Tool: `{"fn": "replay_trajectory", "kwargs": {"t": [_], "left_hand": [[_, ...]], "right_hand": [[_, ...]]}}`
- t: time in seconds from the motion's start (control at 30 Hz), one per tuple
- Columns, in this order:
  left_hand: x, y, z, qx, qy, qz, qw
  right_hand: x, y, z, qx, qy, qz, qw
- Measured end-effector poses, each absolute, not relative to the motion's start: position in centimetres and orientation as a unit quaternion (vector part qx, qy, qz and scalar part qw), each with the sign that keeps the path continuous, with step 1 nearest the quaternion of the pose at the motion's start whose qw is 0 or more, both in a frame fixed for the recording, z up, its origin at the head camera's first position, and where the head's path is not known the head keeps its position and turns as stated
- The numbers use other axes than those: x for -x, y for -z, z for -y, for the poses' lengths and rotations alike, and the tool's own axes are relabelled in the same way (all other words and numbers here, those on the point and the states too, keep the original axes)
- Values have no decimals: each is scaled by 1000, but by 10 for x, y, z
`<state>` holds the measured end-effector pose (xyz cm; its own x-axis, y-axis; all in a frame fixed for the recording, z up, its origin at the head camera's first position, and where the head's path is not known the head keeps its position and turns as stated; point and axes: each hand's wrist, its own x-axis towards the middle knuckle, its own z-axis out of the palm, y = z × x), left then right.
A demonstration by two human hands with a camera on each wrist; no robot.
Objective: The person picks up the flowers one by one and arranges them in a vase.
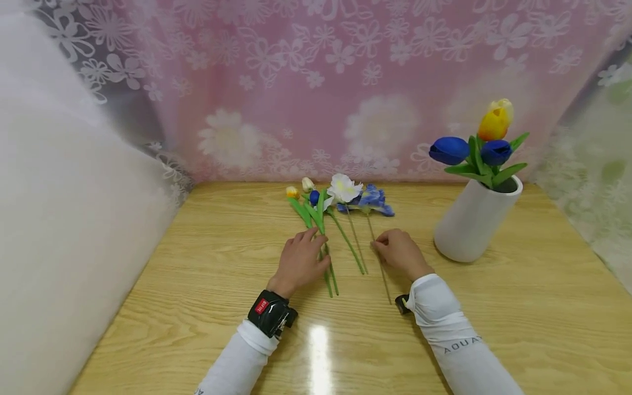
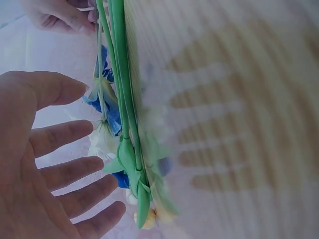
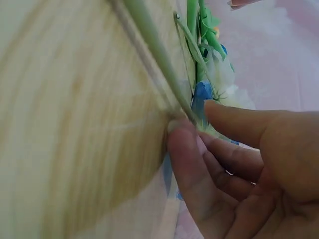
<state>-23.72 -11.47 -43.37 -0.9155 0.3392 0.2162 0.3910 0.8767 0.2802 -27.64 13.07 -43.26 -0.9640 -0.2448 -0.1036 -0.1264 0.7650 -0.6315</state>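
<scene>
Loose flowers lie on the table ahead of both hands. The left hand, fingers spread, hovers above green stems; the right hand's thumb and forefinger flank the blue flower's stem, any pinch being indeterminable.

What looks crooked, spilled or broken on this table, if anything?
Nothing clearly stands out. The white vase slants to the right in the head view, but that may be wide-angle distortion. The loose tulips and white flower lie on the wooden table; I see no spill or obvious damage.
</scene>
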Motion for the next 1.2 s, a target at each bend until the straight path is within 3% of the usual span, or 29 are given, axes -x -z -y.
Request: {"fn": "replay_trajectory", "kwargs": {"t": [0.4, 0.83, 1.2], "left_hand": [[234, 426, 109, 183, 164, 967, 70], [233, 420, 104, 195, 180, 960, 88], [229, 420, 100, 199, 183, 958, 92]], "right_hand": [[266, 418, -142, 66, 353, -928, 98], [251, 391, -157, 56, 319, -946, 23], [229, 378, -164, 68, 325, -938, -95]]}}
